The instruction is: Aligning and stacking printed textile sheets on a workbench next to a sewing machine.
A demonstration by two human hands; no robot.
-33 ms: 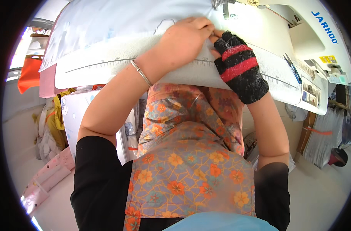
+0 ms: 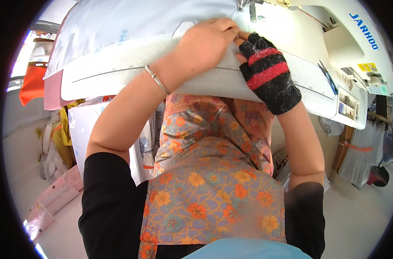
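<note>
A pale blue fabric (image 2: 132, 30) with a white fleecy layer (image 2: 119, 58) under it lies across the white sewing table (image 2: 213, 84), which has a ruler scale along its front edge. My left hand (image 2: 203, 45), with a thin bangle on the wrist, lies curled over the fabric's near edge and pinches it just below the machine's needle area (image 2: 251, 13). My right hand (image 2: 265, 69) wears a black fingerless glove with red stripes. It meets the left hand's fingertips and holds the same edge of the fabric. What the fingertips pinch is partly hidden.
The white sewing machine (image 2: 334, 39) stands at the upper right, with scissors (image 2: 326, 75) on the table beside it. Piles of cloth (image 2: 58, 138) and a pink patterned piece (image 2: 54, 198) lie at the left. Stacked pale sheets (image 2: 360, 159) stand at the right. A flowered apron (image 2: 213, 181) covers my lap.
</note>
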